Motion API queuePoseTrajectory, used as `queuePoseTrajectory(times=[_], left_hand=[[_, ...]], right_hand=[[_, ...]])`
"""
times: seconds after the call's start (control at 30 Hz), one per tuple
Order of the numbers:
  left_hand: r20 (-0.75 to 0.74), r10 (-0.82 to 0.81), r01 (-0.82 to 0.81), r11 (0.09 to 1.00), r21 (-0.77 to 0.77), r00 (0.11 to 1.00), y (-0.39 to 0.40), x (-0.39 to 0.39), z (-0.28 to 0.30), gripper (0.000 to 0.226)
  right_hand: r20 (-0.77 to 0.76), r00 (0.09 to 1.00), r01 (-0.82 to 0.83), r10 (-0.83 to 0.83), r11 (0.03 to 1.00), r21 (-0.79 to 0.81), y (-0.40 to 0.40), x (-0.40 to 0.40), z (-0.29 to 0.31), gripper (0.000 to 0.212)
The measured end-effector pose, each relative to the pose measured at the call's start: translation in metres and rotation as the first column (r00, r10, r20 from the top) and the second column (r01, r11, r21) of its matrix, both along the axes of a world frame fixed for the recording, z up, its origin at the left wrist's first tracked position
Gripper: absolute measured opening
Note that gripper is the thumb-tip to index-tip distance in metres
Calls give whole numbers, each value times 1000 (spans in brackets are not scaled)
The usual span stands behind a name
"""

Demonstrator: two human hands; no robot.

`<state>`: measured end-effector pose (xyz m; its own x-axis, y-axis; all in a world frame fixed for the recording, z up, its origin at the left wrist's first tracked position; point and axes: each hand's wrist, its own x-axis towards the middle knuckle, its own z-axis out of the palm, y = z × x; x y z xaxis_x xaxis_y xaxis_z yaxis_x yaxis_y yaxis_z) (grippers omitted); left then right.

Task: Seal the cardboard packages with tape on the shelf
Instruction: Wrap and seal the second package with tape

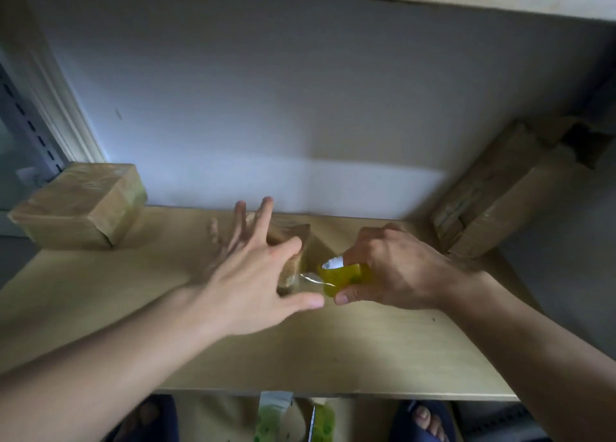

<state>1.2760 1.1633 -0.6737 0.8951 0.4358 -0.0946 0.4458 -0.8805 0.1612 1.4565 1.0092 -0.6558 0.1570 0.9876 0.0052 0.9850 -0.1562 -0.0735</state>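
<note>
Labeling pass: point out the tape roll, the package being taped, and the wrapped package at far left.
tape roll (346,276): head view, yellow-green outer side.
package being taped (293,238): head view, top edge above the thumb.
wrapped package (80,204): head view, top face.

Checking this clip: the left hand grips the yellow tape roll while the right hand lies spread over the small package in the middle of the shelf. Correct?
Hands are swapped. The head view shows the right hand with its grip on the yellow tape roll, while the left hand lies spread over the small package mid-shelf.
</note>
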Motion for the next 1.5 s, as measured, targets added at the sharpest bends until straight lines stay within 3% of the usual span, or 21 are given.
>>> queuePoseTrajectory(times=[0.2, 0.33, 0.43, 0.53, 0.67, 0.77, 0.97, 1.1, 1.2, 1.27, 1.33, 1.5], left_hand=[[75, 57, -66, 989, 132, 996, -6, 12, -11, 64], [39, -32, 26, 991, 130, 999, 12, 8, -8, 92], [51, -90, 81, 985, 152, 995, 22, 0, -6, 89], [104, -128, 113, 983, 142, 986, 27, -5, -8, 90], [169, -200, 182, 977, 114, 965, 33, -11, -14, 85], [189, -246, 235, 969, 79, 951, 38, -15, -17, 82], [178, -303, 294, 953, 73, 936, 45, -16, -18, 83], [92, -254, 239, 960, 147, 963, 39, -14, -8, 85], [-10, -107, 106, 960, 258, 994, 21, -4, -2, 83], [-46, 29, -21, 988, 153, 999, 11, 2, -3, 81], [-20, 122, -122, 993, 3, 992, 5, 8, -6, 77], [20, 89, -90, 994, 66, 996, 10, 12, -7, 66]], right_hand=[[-48, 998, 26, -29, 997, -77, -8, 2, 2, 46], [-72, 997, 1, -8, 995, -96, -11, -1, 1, 37], [-50, 999, 5, -3, 999, 46, -11, -4, 3, 48], [56, 998, -6, -6, 979, 203, -6, -4, 0, 32], [199, 964, 148, -174, 979, 141, 9, 2, -4, 49], [213, 943, 249, -255, 967, 58, 17, 7, -5, 66], [210, 936, 281, -283, 959, 38, 44, 10, -14, 67], [208, 936, 271, -283, 959, 84, 42, 8, -9, 58], [196, 939, 265, -284, 957, 116, 38, 4, -4, 56], [174, 946, 256, -275, 959, 120, 36, 1, -3, 49], [172, 944, 268, -283, 958, 103, 33, 0, -5, 59], [163, 950, 255, -268, 962, 92, 28, 5, -3, 50]])
